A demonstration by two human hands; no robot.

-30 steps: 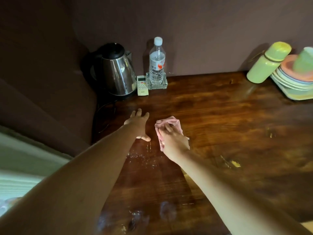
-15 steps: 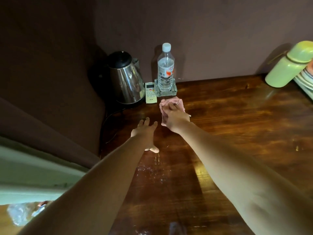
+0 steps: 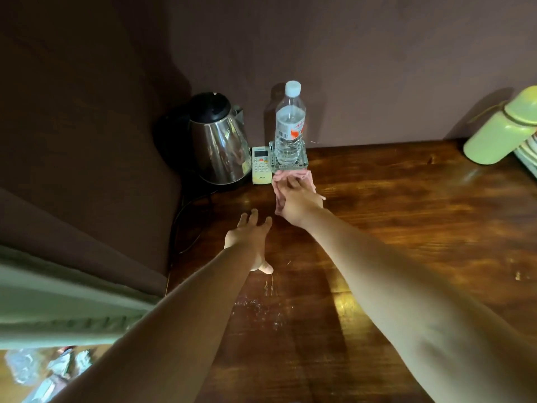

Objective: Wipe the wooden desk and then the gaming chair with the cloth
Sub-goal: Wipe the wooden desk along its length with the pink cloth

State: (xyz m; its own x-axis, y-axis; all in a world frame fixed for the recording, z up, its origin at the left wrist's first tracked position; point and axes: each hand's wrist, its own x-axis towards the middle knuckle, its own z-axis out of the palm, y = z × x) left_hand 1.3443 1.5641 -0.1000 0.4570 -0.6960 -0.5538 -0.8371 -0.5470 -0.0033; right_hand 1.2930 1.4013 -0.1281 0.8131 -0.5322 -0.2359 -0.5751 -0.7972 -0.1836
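A dark glossy wooden desk [image 3: 406, 228] fills the view. My right hand [image 3: 299, 202] presses a pink cloth [image 3: 305, 176] flat against the desk near its back edge, with straight fingers on top; the cloth's far edge touches a glass tray [image 3: 302, 162]. My left hand [image 3: 250, 237] rests flat on the desk just left of and nearer than the right one, fingers spread and straight. Whitish specks and smears [image 3: 261, 306] lie on the wood near the left wrist. The gaming chair is not in view.
At the back stand a steel kettle [image 3: 220, 146] with its cord, a white remote [image 3: 261, 165] and a water bottle [image 3: 290, 123] on the glass tray. A green flask [image 3: 499, 132] and stacked plates [image 3: 530, 158] sit at the far right. A curtain hangs left.
My right hand has slid the cloth away from me, from mid-desk up to the glass tray. The left hand has stayed flat on the desk, now behind the right one.
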